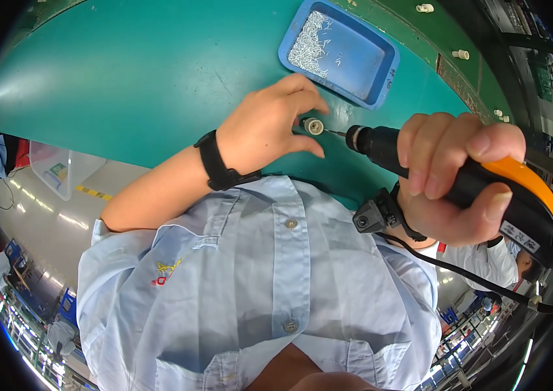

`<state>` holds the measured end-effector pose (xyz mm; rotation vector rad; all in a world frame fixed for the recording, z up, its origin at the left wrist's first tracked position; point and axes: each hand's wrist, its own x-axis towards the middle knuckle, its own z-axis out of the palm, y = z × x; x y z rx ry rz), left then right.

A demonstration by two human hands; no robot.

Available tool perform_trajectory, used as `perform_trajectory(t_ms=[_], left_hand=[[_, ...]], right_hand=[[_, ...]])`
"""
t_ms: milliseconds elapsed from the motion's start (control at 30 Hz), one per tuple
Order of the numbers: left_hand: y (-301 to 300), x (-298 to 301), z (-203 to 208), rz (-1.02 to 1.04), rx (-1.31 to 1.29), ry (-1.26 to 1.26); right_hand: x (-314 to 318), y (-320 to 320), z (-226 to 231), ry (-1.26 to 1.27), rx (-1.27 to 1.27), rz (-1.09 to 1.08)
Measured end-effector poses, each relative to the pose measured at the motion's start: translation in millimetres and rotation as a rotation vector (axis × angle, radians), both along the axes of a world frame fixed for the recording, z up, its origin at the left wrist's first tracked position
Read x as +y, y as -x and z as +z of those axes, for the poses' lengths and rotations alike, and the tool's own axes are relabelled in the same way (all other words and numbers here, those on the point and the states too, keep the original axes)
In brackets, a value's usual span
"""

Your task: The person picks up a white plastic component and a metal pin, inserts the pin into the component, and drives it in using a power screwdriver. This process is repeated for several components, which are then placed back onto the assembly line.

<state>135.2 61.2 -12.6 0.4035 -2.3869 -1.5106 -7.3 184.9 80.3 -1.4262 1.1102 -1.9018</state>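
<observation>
My right hand [456,163] is wrapped round a black and orange electric screwdriver [387,148]. Its thin bit points left and its tip is close to a small, round, pale socket-like part [313,126]; whether they touch, I cannot tell. My left hand [270,117] curves about that part, thumb on the near side and fingers on the far side, with gaps showing between them and its rim. A dark piece sits against the part's left side, partly hidden by the hand. Beyond lies a blue tray [381,91] with many small silvery screws or pins [309,49] heaped at its left end.
The green tabletop [139,72] spreads to the left. Several small pale parts, one a white cylinder [460,55], stand along the green ledge at the far right. A black cable [478,281] trails from my right wrist. A clear plastic bin [55,171] is below the table's left edge.
</observation>
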Motion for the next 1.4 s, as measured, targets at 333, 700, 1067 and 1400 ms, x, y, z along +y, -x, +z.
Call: perform_trajectory(t_ms=[333,700,1067,1400], left_hand=[[1,-4,-18,-0.084,0.008,-0.206],[2,-1,-16,-0.055,-0.009,-0.228],[-1,1,-5,-0.095,-0.031,-0.147],[80,-118,35,0.039,0.082,0.344]], right_hand=[[-7,-19,-8,-0.181,-0.034,-0.185],[-9,-18,-16,-0.209,0.107,-0.197],[-12,-30,-13,-0.248,-0.013,-0.176],[17,3,24,0.350,-0.081,-0.201]])
